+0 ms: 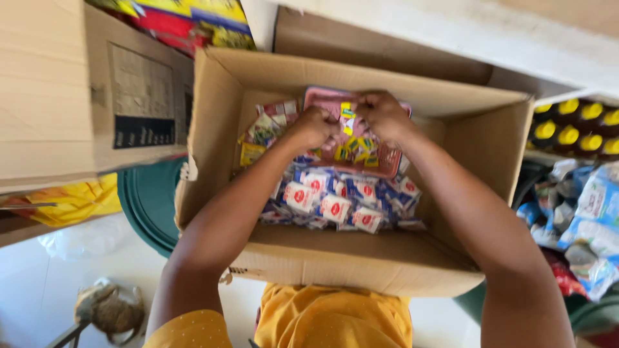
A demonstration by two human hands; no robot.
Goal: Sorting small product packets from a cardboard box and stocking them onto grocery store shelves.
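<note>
Brown cardboard box (335, 258), flaps open, packed with blue-and-white sachets (335, 206) along its near wall. Left hand (314, 127) and right hand (383, 115), fingers pinched shut on a pink sachet bundle (380, 161) near the far wall. Pale tiled floor (39, 290) below, yellow-capped bottles (574, 129) shelved at right, another carton (77, 90) at left.

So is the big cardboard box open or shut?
Open. The cardboard box has its flaps up, showing small sachets inside; both hands reach in.

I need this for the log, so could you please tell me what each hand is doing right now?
Left hand: closed on the pink packet inside the cardboard box.
Right hand: closed on the same pink packet.
</note>
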